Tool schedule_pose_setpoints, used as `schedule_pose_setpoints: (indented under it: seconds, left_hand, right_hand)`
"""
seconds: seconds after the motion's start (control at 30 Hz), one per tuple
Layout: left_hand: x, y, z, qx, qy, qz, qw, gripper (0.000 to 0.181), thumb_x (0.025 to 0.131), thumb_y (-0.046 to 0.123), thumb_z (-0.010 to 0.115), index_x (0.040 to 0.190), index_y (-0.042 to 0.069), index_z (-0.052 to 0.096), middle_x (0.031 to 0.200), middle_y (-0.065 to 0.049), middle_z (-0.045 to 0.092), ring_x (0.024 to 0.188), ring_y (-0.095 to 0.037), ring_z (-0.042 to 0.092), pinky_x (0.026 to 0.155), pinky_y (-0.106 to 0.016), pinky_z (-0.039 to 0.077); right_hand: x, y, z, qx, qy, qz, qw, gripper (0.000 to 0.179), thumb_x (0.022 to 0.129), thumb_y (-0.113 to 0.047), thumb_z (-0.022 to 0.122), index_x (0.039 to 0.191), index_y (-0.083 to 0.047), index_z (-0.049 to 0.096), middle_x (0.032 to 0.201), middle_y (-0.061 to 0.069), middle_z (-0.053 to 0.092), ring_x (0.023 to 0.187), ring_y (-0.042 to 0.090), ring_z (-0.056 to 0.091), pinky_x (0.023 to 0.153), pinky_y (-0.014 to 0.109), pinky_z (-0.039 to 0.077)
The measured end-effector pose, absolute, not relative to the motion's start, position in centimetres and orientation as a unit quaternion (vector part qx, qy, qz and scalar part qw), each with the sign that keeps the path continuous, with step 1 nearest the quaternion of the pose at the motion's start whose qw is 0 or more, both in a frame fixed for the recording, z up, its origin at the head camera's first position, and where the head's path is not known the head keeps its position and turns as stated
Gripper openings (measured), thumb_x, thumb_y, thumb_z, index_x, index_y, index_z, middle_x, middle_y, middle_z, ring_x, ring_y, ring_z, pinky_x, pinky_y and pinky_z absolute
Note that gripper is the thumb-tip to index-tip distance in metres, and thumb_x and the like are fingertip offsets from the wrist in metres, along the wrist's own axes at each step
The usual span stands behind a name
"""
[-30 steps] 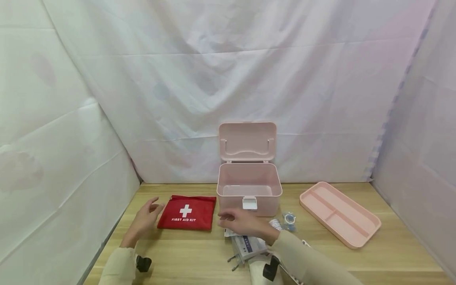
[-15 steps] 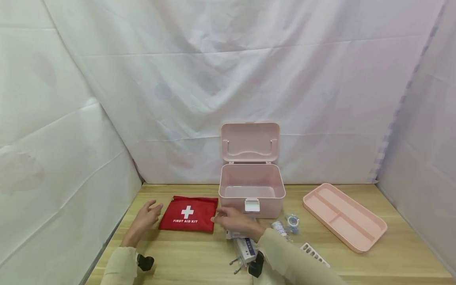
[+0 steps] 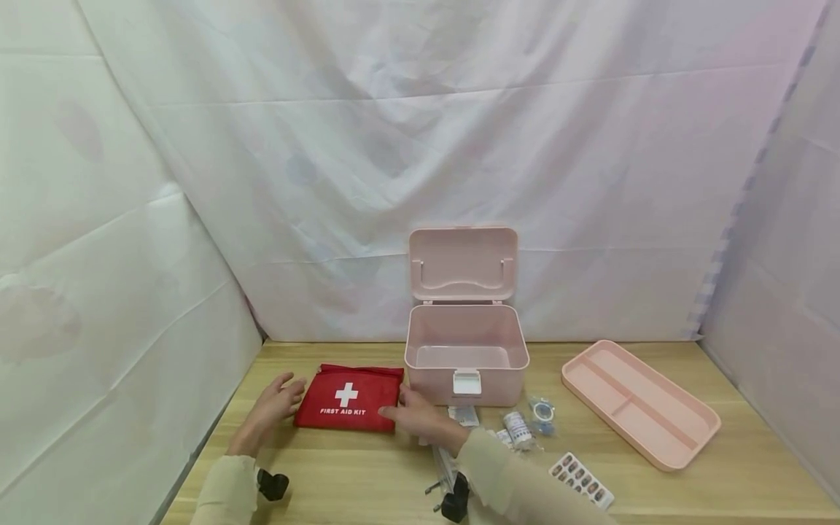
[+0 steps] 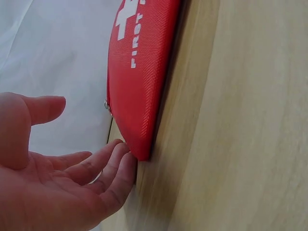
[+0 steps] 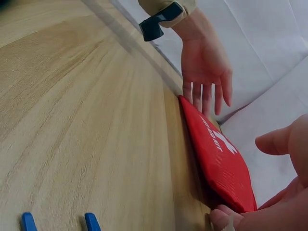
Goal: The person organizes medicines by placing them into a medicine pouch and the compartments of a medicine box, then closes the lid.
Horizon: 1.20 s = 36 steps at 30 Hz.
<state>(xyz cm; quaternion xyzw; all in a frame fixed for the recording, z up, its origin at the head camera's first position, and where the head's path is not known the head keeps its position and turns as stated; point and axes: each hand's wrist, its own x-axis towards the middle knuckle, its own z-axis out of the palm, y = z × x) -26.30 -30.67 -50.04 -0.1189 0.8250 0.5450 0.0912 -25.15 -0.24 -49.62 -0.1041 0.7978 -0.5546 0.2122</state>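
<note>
A red zippered first aid pouch (image 3: 328,394) with a white cross lies flat on the wooden table, between both hands. At its left edge is my left hand (image 3: 272,408). In the left wrist view its fingertips (image 4: 126,150) reach the pouch's lower corner, while the thumb stands away from it. My right hand (image 3: 423,419) is at the opposite edge, its thumb over the pouch's right side in the head view. The right wrist view shows fingertips (image 5: 221,215) at the pouch's bottom edge and the thumb (image 5: 273,142) raised apart from it.
Behind the right hand stands a pink box (image 3: 499,386) with its lid raised. A pink divided tray (image 3: 695,437) lies at the right. Near the right forearm are a blister pack (image 3: 580,480), a white bottle (image 3: 518,429), a bagged tape roll (image 3: 542,413) and several packets partly hidden by the arm.
My right hand has moved left and down to the pouch's right edge, uncovering the blister pack and bottle. My left hand has come closer to the left edge. The pouch lies as before.
</note>
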Motion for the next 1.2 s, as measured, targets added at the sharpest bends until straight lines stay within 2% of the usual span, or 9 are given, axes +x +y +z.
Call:
schedule_pose_setpoints:
  seconds: [0.2,0.3,0.4,0.5,0.6,0.73,0.97,1.13,1.2]
  left_hand:
    - [-26.3,-30.3,-50.1,-0.117,0.839,0.523,0.094,0.075,0.104,0.041,0.046,0.155,-0.004,0.016,0.149,-0.036,0.034,0.133,-0.047,0.043,0.104,-0.052,0.045]
    - [-26.2,-30.2,-50.1,-0.12,0.848,0.508,0.097,0.073,0.104,0.041,0.048,0.155,-0.002,0.018,0.149,-0.036,0.033,0.132,-0.047,0.044,0.105,-0.054,0.044]
    - [-26.0,-30.3,-50.2,-0.127,0.851,0.501,0.097,0.071,0.102,0.036,0.052,0.155,0.0,0.021,0.15,-0.034,0.034,0.133,-0.048,0.042,0.106,-0.057,0.042]
    - [-25.9,-30.3,-50.3,-0.13,0.851,0.5,0.09,0.072,0.099,0.032,0.059,0.154,0.0,0.025,0.148,-0.033,0.037,0.134,-0.048,0.041,0.108,-0.059,0.039]
    - [-25.7,-30.3,-50.3,-0.132,0.853,0.498,0.083,0.075,0.095,0.028,0.066,0.153,0.002,0.027,0.146,-0.032,0.042,0.133,-0.048,0.04,0.109,-0.061,0.036]
    - [-25.4,-30.4,-50.2,-0.134,0.852,0.5,0.079,0.077,0.091,0.021,0.07,0.153,0.004,0.028,0.144,-0.032,0.043,0.132,-0.048,0.041,0.108,-0.061,0.037]
    - [-24.5,-30.4,-50.1,-0.12,0.842,0.52,0.082,0.082,0.088,0.015,0.073,0.154,0.005,0.025,0.138,-0.03,0.046,0.125,-0.045,0.049,0.1,-0.051,0.049]
    - [-23.9,-30.6,-50.0,-0.107,0.843,0.521,0.081,0.08,0.087,0.013,0.074,0.153,0.008,0.03,0.128,-0.024,0.05,0.114,-0.038,0.055,0.094,-0.046,0.054]
    - [-23.6,-30.7,-49.9,-0.102,0.845,0.519,0.08,0.078,0.087,0.013,0.075,0.152,0.008,0.033,0.126,-0.022,0.051,0.11,-0.034,0.057,0.091,-0.044,0.055]
  right_hand:
    - [-25.2,-1.0,-50.0,-0.083,0.792,-0.57,0.203,0.068,0.094,-0.028,0.065,0.149,-0.001,0.037,0.144,0.016,0.05,0.131,0.034,0.046,0.11,0.059,0.035]
    - [-25.2,-1.3,-50.1,-0.073,0.787,-0.579,0.201,0.062,0.093,-0.026,0.065,0.145,0.001,0.043,0.134,0.014,0.057,0.122,0.031,0.052,0.107,0.057,0.039]
    - [-25.2,-1.4,-50.2,-0.061,0.788,-0.582,0.192,0.052,0.093,-0.024,0.066,0.135,0.001,0.05,0.116,0.008,0.062,0.107,0.025,0.054,0.095,0.047,0.046]
    - [-25.2,-1.5,-50.3,-0.055,0.789,-0.584,0.179,0.039,0.091,-0.02,0.068,0.12,0.002,0.056,0.1,0.008,0.061,0.093,0.022,0.052,0.079,0.038,0.044]
    - [-25.2,-1.6,-50.3,-0.055,0.79,-0.588,0.167,0.036,0.087,-0.014,0.072,0.116,0.002,0.057,0.099,0.01,0.063,0.091,0.022,0.054,0.079,0.038,0.046]
    - [-25.1,-1.6,-50.2,-0.067,0.778,-0.603,0.161,0.05,0.081,-0.002,0.073,0.127,0.003,0.055,0.106,0.011,0.067,0.097,0.023,0.059,0.093,0.046,0.047]
    - [-24.8,-1.6,-49.9,-0.075,0.768,-0.619,0.15,0.058,0.077,0.006,0.072,0.133,0.001,0.055,0.099,0.009,0.066,0.09,0.022,0.06,0.087,0.043,0.049]
    - [-24.5,-1.5,-49.9,-0.069,0.763,-0.628,0.137,0.07,0.074,0.01,0.073,0.139,0.004,0.046,0.102,0.013,0.061,0.091,0.023,0.06,0.09,0.043,0.052]
    - [-24.4,-1.4,-49.8,-0.071,0.756,-0.636,0.137,0.069,0.074,0.012,0.071,0.137,0.005,0.045,0.103,0.014,0.06,0.091,0.024,0.061,0.088,0.042,0.054]
